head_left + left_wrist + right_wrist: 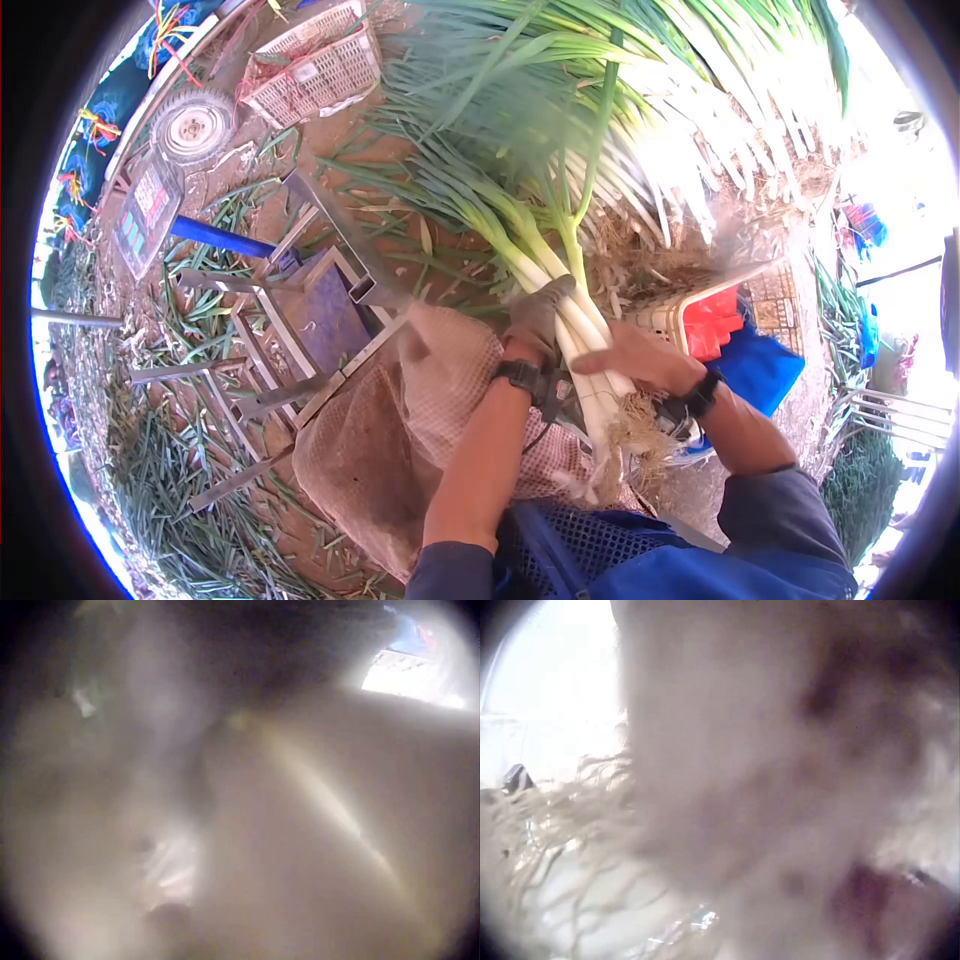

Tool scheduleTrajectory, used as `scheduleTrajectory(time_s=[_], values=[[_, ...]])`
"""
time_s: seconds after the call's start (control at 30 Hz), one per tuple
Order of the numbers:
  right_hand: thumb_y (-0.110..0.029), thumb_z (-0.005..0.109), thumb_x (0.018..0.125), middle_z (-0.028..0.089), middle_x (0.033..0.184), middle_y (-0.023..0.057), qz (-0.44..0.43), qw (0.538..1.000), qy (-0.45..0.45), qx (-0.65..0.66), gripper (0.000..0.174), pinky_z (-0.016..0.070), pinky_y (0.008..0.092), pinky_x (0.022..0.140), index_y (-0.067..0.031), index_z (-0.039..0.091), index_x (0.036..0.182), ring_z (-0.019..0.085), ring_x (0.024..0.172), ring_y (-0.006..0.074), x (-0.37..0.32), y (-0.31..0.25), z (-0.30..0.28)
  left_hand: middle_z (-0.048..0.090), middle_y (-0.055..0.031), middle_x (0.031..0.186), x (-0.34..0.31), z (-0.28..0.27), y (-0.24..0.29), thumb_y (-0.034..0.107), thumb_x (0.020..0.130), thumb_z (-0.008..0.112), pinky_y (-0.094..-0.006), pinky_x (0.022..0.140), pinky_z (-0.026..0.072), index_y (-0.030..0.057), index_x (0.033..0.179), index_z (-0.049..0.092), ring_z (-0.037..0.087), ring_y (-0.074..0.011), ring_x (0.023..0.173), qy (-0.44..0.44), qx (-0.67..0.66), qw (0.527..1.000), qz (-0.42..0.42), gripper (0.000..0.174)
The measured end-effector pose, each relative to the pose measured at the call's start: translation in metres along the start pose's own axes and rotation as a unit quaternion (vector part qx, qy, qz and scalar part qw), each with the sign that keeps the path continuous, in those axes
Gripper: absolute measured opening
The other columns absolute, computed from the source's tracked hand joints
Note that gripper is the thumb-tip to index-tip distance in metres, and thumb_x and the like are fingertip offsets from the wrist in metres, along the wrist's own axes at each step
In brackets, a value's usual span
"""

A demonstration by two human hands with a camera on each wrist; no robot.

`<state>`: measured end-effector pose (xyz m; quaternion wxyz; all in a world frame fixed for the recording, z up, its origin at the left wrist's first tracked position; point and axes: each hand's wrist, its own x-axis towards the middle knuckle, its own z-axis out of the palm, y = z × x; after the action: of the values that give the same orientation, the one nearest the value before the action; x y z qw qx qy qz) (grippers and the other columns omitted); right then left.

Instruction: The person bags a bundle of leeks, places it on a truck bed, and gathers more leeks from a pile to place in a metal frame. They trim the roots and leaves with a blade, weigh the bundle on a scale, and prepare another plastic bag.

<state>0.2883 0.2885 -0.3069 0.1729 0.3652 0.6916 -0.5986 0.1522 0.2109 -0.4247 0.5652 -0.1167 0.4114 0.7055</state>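
Both forearms angled inward over the lap. The left hand (538, 318) curled round the scallion bunch (548, 262) at its white stalks; the right hand (640, 357) clasped it nearer, just above the roots.

From the head, looking down and forward, a little way off, at the long bunch of white-and-green onion stalks (560, 290). From each wrist, far too close, so only blur. Shared by head and right wrist views: the bunch's pale stringy roots (632, 428).
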Motion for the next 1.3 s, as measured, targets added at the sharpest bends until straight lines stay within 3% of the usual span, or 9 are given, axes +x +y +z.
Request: scheduleTrajectory(time_s=[0.33,0.4,0.7,0.8,0.93,1.0,1.17,1.23,1.3], values=[[-0.030,0.082,0.078,0.071,0.078,0.0081,-0.045,0.999,0.028,-0.003,0.038,0.0496,0.0309,0.057,0.0048,0.075,0.091,0.066,0.064,0.0162,-0.026,-0.023,0.011,0.070,-0.0133,0.113,-0.049,0.014,0.030,0.024,0.099,0.071,-0.0396,0.081,0.0598,-0.0020,0.127,0.062,0.070,-0.0259,0.093,-0.066,-0.089,0.994,0.000,0.039],[-0.028,0.081,0.077,0.071,0.082,0.0079,-0.014,0.999,0.021,-0.037,0.037,0.0506,0.0302,0.060,0.0034,0.074,0.095,0.066,0.068,0.0155,-0.059,-0.039,0.005,0.065,-0.0135,0.128,-0.041,0.013,0.019,0.034,0.102,0.065,-0.0443,0.101,0.0554,0.0030,0.139,0.053,0.065,-0.0297,0.112,-0.173,-0.235,0.956,0.003,0.049],[-0.025,0.087,0.070,0.071,0.092,0.0119,-0.003,0.980,0.027,-0.197,0.065,0.0542,0.0315,0.077,0.0073,0.059,0.119,0.068,0.085,0.0147,-0.196,-0.092,0.003,0.059,-0.0039,0.145,-0.058,0.044,0.043,0.080,0.090,0.050,-0.0576,0.112,0.0453,0.0204,0.150,0.049,0.058,-0.0297,0.129,-0.361,-0.403,0.824,0.169,0.085],[-0.033,0.088,0.067,0.071,0.099,0.0206,-0.018,0.966,0.060,-0.251,0.078,0.0558,0.0389,0.081,0.0093,0.054,0.124,0.072,0.089,0.0280,-0.222,-0.092,0.011,0.057,-0.0037,0.148,-0.078,0.051,0.059,0.081,0.091,0.046,-0.0583,0.111,0.0445,0.0244,0.151,0.050,0.056,-0.0296,0.131,-0.415,-0.352,0.804,0.238,0.083],[-0.040,0.086,0.066,0.070,0.102,0.0258,-0.032,0.949,0.070,-0.307,0.083,0.0561,0.0427,0.084,0.0082,0.052,0.124,0.072,0.093,0.0357,-0.246,-0.104,0.015,0.044,-0.0082,0.153,-0.063,0.058,0.068,0.076,0.099,0.034,-0.0528,0.119,0.0347,0.0146,0.155,0.039,0.047,-0.0288,0.136,-0.237,-0.304,0.842,0.377,0.083],[-0.042,0.086,0.067,0.070,0.102,0.0255,-0.044,0.941,0.064,-0.328,0.084,0.0565,0.0429,0.084,0.0080,0.052,0.125,0.073,0.092,0.0368,-0.256,-0.114,0.018,0.043,-0.0077,0.154,-0.093,0.053,0.074,0.068,0.105,0.034,-0.0499,0.120,0.0344,0.0130,0.155,0.037,0.046,-0.0274,0.137,-0.415,-0.357,0.779,0.304,0.075],[-0.042,0.086,0.069,0.070,0.100,0.0257,-0.003,0.951,0.069,-0.301,0.082,0.0568,0.0431,0.083,0.0089,0.052,0.123,0.073,0.090,0.0369,-0.266,-0.115,0.032,0.039,-0.0063,0.162,-0.065,0.047,0.053,0.071,0.104,0.028,-0.0449,0.126,0.0247,0.0114,0.157,0.037,0.040,-0.0264,0.144,-0.260,-0.203,0.832,0.446,0.081],[-0.042,0.086,0.069,0.070,0.099,0.0261,-0.006,0.950,0.073,-0.304,0.081,0.0568,0.0429,0.082,0.0094,0.052,0.122,0.072,0.089,0.0373,-0.269,-0.109,0.034,0.036,-0.0064,0.164,-0.068,0.044,0.046,0.068,0.106,0.025,-0.0481,0.128,0.0192,0.0102,0.159,0.032,0.036,-0.0268,0.148,-0.557,-0.364,0.670,0.330,0.079],[-0.042,0.086,0.069,0.070,0.098,0.0266,-0.012,0.947,0.074,-0.313,0.081,0.0567,0.0426,0.082,0.0099,0.052,0.120,0.072,0.089,0.0379,-0.273,-0.102,0.034,0.036,-0.0069,0.163,-0.073,0.047,0.042,0.067,0.106,0.027,-0.0504,0.126,0.0195,0.0095,0.159,0.032,0.035,-0.0268,0.147,-0.579,-0.361,0.662,0.311,0.078]])
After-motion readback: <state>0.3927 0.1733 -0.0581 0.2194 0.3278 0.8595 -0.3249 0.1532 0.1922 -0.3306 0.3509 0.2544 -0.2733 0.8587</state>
